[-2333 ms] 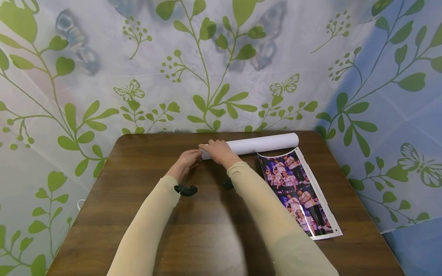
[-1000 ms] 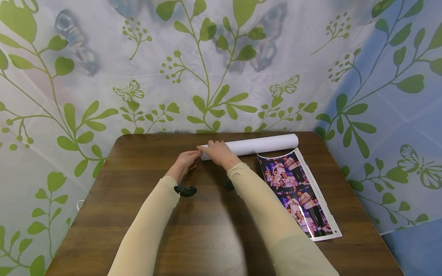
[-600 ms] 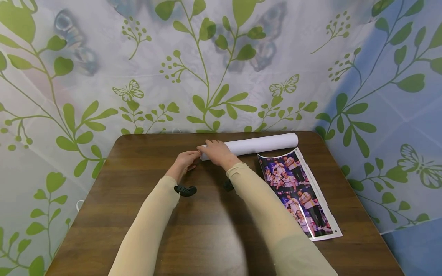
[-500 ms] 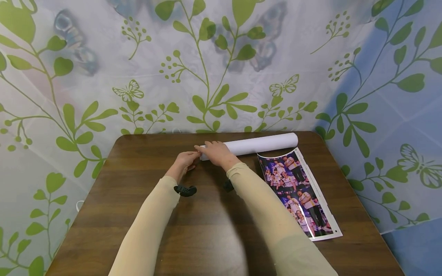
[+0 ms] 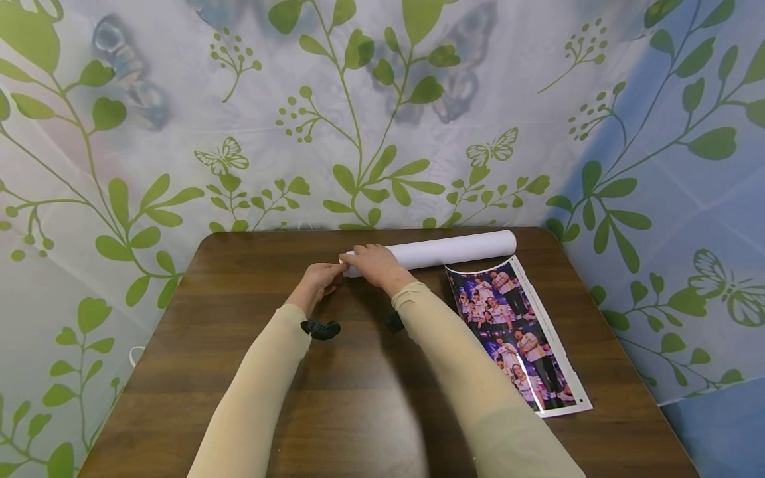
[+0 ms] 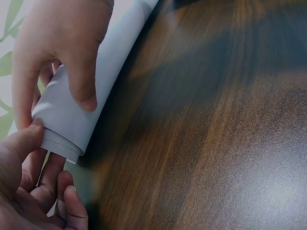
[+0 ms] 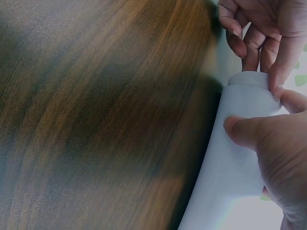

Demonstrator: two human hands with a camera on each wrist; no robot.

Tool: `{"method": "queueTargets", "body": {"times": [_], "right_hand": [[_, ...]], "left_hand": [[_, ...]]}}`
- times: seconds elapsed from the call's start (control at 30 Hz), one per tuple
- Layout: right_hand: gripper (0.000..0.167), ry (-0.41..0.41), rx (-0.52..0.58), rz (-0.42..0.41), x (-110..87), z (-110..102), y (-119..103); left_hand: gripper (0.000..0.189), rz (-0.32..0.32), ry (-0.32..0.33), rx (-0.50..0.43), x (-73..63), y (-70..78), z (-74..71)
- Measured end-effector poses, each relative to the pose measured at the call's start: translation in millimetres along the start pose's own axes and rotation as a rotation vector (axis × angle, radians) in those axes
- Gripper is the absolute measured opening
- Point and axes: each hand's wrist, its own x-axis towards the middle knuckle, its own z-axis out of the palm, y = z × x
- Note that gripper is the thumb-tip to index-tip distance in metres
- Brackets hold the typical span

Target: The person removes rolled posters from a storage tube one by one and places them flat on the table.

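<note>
A white roll of paper [image 5: 448, 251] lies along the back of the brown table. My right hand [image 5: 378, 264] grips it near its left end, thumb on the near side and fingers over the far side. At that end my left hand [image 5: 321, 279] pinches the edge, its thumb outside and fingertips reaching into the opening. In the left wrist view an inner layer of the paper roll [image 6: 62, 143] sticks out a little past the outer one. The right wrist view shows the same stepped end of the paper roll [image 7: 249, 79], with the left fingers right at its rim.
A glossy printed photo sheet [image 5: 516, 338] with a white border lies on the right of the table [image 5: 358, 411], its upper edge curling up near the roll. A patterned curtain [image 5: 269, 166] hangs just behind the table's back edge.
The inner layer at the roll's left end now shows slightly farther left, with the left fingertips on it. Both hands stay almost in place; the photo sheet has not moved.
</note>
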Motion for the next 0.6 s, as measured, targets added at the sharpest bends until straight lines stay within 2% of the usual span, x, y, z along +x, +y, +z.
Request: {"method": "queueTargets", "body": {"times": [0.2, 0.33, 0.6], "right_hand": [[0.061, 0.0, 0.001, 0.001, -1.6, -2.7, -0.4], [0.06, -0.002, -0.009, 0.003, -1.2, -2.3, -1.0], [0.064, -0.013, -0.042, 0.0, -2.2, 0.3, -1.2]], "left_hand": [[0.044, -0.021, 0.016, 0.031, 8.1, -2.3, -0.6], [0.044, -0.025, 0.019, 0.041, 8.8, -2.1, -1.4], [0.039, 0.032, -0.02, 0.052, 5.8, -5.2, -4.6]]}}
